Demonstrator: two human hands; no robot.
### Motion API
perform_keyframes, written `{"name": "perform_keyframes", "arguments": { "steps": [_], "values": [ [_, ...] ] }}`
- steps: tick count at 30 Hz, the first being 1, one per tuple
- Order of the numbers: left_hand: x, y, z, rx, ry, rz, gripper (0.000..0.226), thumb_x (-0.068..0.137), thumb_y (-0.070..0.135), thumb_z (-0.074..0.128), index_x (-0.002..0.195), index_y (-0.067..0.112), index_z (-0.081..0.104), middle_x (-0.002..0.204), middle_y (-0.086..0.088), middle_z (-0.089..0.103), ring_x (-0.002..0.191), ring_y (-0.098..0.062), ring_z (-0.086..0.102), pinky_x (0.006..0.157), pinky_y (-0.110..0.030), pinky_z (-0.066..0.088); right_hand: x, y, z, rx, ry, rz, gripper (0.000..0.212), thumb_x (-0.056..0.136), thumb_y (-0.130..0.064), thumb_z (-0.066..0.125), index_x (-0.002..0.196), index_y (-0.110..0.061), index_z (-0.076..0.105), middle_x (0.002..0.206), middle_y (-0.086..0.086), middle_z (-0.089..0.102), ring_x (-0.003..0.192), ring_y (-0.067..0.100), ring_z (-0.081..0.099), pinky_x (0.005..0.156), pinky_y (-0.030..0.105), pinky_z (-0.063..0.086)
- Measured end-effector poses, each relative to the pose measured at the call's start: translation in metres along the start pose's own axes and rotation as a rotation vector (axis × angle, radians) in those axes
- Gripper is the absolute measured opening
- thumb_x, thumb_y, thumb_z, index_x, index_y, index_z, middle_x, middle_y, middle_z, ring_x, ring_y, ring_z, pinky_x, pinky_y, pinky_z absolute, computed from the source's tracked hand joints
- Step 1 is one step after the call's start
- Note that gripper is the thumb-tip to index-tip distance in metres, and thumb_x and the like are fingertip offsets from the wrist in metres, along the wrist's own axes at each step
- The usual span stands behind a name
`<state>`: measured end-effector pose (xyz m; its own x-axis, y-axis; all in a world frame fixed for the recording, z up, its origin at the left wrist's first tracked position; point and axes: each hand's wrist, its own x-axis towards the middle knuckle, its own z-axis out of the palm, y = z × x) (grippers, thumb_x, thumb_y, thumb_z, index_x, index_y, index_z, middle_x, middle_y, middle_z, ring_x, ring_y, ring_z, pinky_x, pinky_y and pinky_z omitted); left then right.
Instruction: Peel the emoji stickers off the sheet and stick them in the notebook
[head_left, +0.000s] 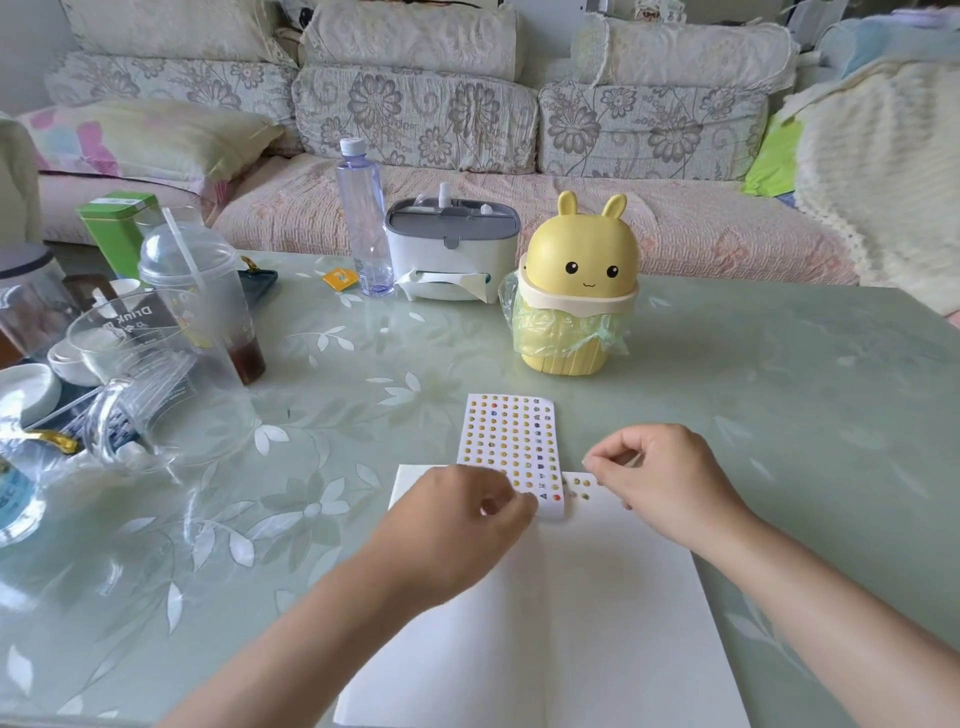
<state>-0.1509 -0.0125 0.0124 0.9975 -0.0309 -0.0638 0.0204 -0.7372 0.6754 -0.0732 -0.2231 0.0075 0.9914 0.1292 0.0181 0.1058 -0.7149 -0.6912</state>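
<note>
Left hand (467, 514) fingers (511, 501) grip the sticker sheet (506, 436) at the notebook's (571, 623) top edge, steadying it. Right hand (665, 473) fingers (597, 460) pinch closed over the page, probably holding a sticker too small to see.

One white emoji sticker sheet (506, 441), one open white notebook (597, 623), two hands, left hand (457, 514) and right hand (665, 473), one yellow rabbit-eared bin (576, 291), one clear plastic bottle (363, 218), one green tin (119, 228).

Ahead of you stand a yellow bin (576, 291), tissue box (451, 249) and bottle (363, 218); cups (197, 291) crowd your left.
</note>
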Motion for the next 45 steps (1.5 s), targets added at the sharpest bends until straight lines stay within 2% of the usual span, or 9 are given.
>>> {"name": "perform_keyframes", "arguments": {
  "steps": [3, 9, 14, 18, 23, 29, 33, 37, 45],
  "values": [
    [0.016, -0.008, 0.017, 0.067, 0.100, 0.323, 0.010, 0.095, 0.033, 0.061, 0.091, 0.032, 0.070, 0.096, 0.018, 0.062, 0.093, -0.002, 0.054, 0.080, -0.020, 0.043, -0.002, 0.012, -0.002, -0.086, 0.008, -0.021, 0.015, 0.083, -0.032, 0.076, 0.068, -0.033, 0.073, 0.067, -0.028, 0.066, 0.054, 0.001, 0.060, 0.059, 0.023, 0.049],
    [0.039, -0.016, 0.040, 0.352, 0.001, 0.372, 0.047, 0.092, 0.054, 0.059, 0.136, 0.037, 0.054, 0.148, 0.014, 0.042, 0.135, -0.009, 0.032, 0.109, -0.026, 0.031, -0.007, 0.029, 0.004, -0.307, 0.031, -0.236, 0.007, 0.084, -0.029, 0.074, 0.077, -0.031, 0.074, 0.075, -0.017, 0.068, 0.067, 0.004, 0.058, 0.061, 0.019, 0.043],
    [0.046, -0.017, 0.044, 0.449, -0.002, 0.357, 0.060, 0.086, 0.068, 0.058, 0.139, 0.041, 0.050, 0.148, 0.020, 0.038, 0.136, -0.008, 0.031, 0.111, -0.026, 0.026, -0.006, 0.045, 0.012, -0.386, 0.127, -0.481, 0.021, 0.075, -0.011, 0.079, 0.066, -0.026, 0.066, 0.066, -0.006, 0.056, 0.055, 0.012, 0.047, 0.046, 0.026, 0.044],
    [0.046, -0.018, 0.044, 0.431, 0.001, 0.358, 0.060, 0.086, 0.068, 0.058, 0.139, 0.041, 0.050, 0.148, 0.020, 0.039, 0.135, -0.008, 0.033, 0.111, -0.026, 0.026, -0.005, 0.048, 0.013, -0.396, 0.136, -0.491, 0.022, 0.075, -0.010, 0.079, 0.066, -0.024, 0.066, 0.066, -0.005, 0.053, 0.056, 0.013, 0.048, 0.044, 0.030, 0.045],
    [0.046, -0.019, 0.045, 0.429, -0.004, 0.355, 0.060, 0.087, 0.068, 0.057, 0.139, 0.041, 0.050, 0.147, 0.020, 0.039, 0.136, -0.008, 0.033, 0.111, -0.026, 0.026, -0.001, 0.040, 0.005, -0.383, -0.043, -0.361, 0.013, 0.093, -0.031, 0.069, 0.085, -0.030, 0.078, 0.086, -0.012, 0.061, 0.070, 0.007, 0.054, 0.066, 0.031, 0.046],
    [0.045, -0.020, 0.046, 0.423, -0.012, 0.341, 0.061, 0.087, 0.068, 0.056, 0.141, 0.040, 0.047, 0.148, 0.021, 0.039, 0.137, -0.008, 0.031, 0.113, -0.027, 0.024, -0.010, 0.043, -0.005, -0.535, -0.186, -0.382, 0.025, 0.096, -0.049, 0.054, 0.097, -0.034, 0.074, 0.100, -0.015, 0.051, 0.072, -0.007, 0.044, 0.065, 0.021, 0.031],
    [0.045, -0.020, 0.047, 0.426, -0.013, 0.336, 0.059, 0.088, 0.067, 0.055, 0.140, 0.041, 0.045, 0.148, 0.021, 0.038, 0.138, -0.008, 0.029, 0.113, -0.026, 0.023, -0.020, 0.054, -0.006, -0.478, -0.060, -0.431, 0.029, 0.089, -0.047, 0.051, 0.105, -0.038, 0.074, 0.099, -0.019, 0.056, 0.085, -0.001, 0.052, 0.069, 0.022, 0.042],
    [0.045, -0.018, 0.047, 0.438, -0.017, 0.333, 0.059, 0.088, 0.067, 0.054, 0.140, 0.041, 0.044, 0.147, 0.021, 0.038, 0.137, -0.008, 0.030, 0.111, -0.026, 0.024, -0.029, 0.058, 0.001, -0.580, -0.085, -0.470, 0.050, 0.089, -0.051, 0.046, 0.134, -0.033, 0.059, 0.111, -0.012, 0.053, 0.103, 0.012, 0.051, 0.080, 0.029, 0.051],
    [0.044, -0.014, 0.045, 0.463, -0.031, 0.318, 0.058, 0.089, 0.067, 0.054, 0.141, 0.042, 0.043, 0.147, 0.023, 0.037, 0.137, -0.006, 0.030, 0.109, -0.024, 0.025, -0.033, 0.064, 0.005, -0.659, -0.001, -0.494, 0.044, 0.092, -0.052, 0.044, 0.126, -0.035, 0.066, 0.119, -0.005, 0.060, 0.101, 0.022, 0.059, 0.075, 0.040, 0.053]
  ]
}}
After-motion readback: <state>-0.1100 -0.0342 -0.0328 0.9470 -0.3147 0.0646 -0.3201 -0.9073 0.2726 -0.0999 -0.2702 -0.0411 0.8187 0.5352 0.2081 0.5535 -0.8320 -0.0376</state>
